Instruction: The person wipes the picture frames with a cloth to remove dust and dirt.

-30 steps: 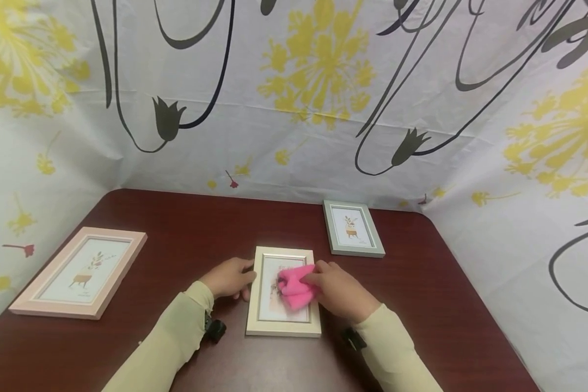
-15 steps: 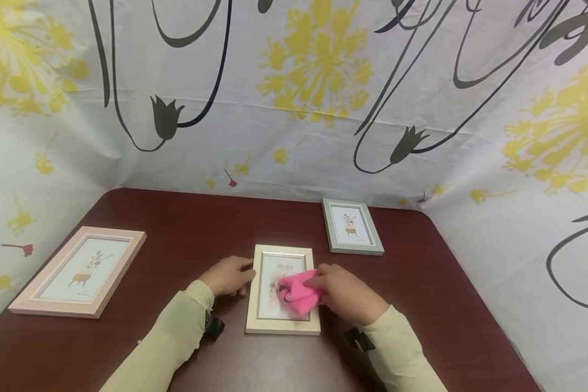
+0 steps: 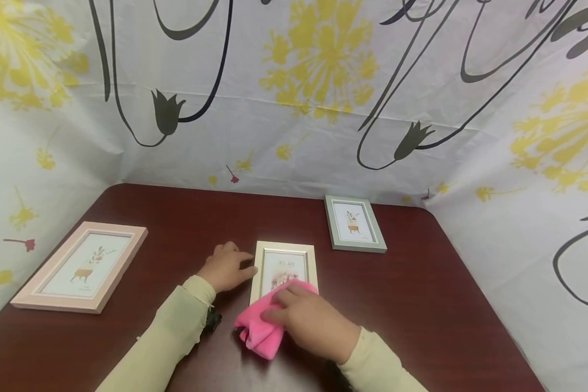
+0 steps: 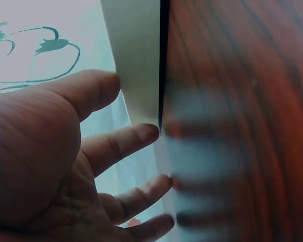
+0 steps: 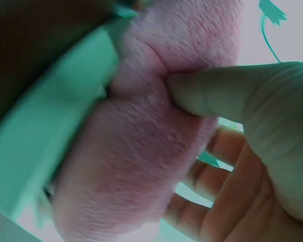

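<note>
A cream picture frame (image 3: 285, 246) with a floral print lies face up in the middle of the table. My right hand (image 3: 314, 322) pinches a folded pink cloth (image 3: 261, 330) between thumb and fingers. The cloth lies over the frame's lower part, hiding it, and hangs past the lower left corner. In the right wrist view, my thumb presses into the fuzzy pink cloth (image 5: 136, 126). At the frame's left side is my left hand (image 3: 227, 268); in the left wrist view its thumb and index fingertips meet the frame's side (image 4: 137, 55), with the other fingers extended on the table.
A pink picture frame (image 3: 40, 299) lies at the left of the dark red-brown table (image 3: 201, 212). The grey-green frame (image 3: 356, 247) lies at the back right. White fabric with yellow and grey flowers (image 3: 274, 179) hangs around the table's back and sides.
My right hand has moved the pink cloth down and left, from the print to the frame's lower left corner. More of the print's top shows. The left hand stays by the frame's side.
</note>
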